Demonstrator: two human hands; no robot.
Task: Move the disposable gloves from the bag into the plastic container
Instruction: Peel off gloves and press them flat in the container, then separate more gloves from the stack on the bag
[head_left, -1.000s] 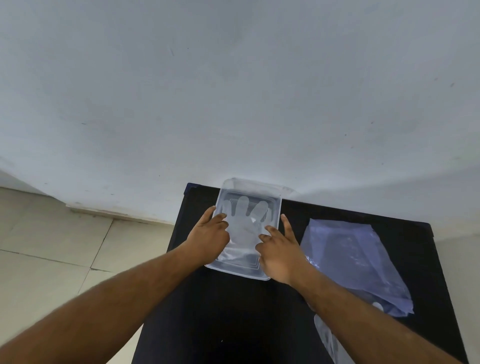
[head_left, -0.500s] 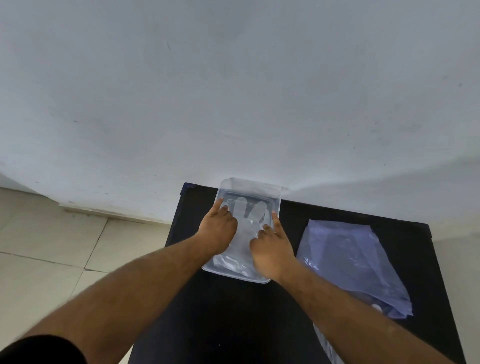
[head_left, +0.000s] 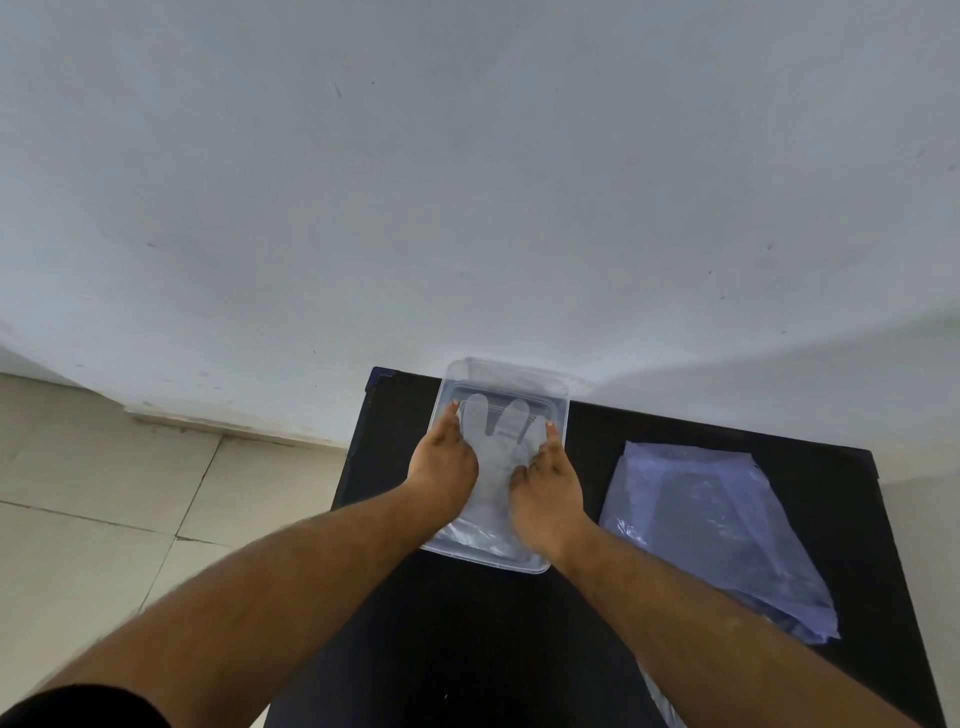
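A clear plastic container (head_left: 506, 371) stands at the far edge of a black table (head_left: 467, 623), against the wall. A translucent disposable glove (head_left: 496, 436) lies flat inside it, fingers pointing away from me. My left hand (head_left: 441, 462) presses on the glove's left side, fingertips near the container's far left corner. My right hand (head_left: 548, 475) presses on its right side, index finger along the right wall. Both hands rest flat on the glove, fingers apart. The bluish plastic bag (head_left: 711, 530) lies flat to the right of the container.
A white wall (head_left: 467, 182) rises directly behind the table. Tiled floor (head_left: 104, 493) lies to the left. More clear plastic (head_left: 657, 699) shows at the near right of the table, partly under my right forearm.
Both hands have slid farther into the container, toward the wall, along the glove; the right hand has moved out to the right wall. The container and bag stay in place.
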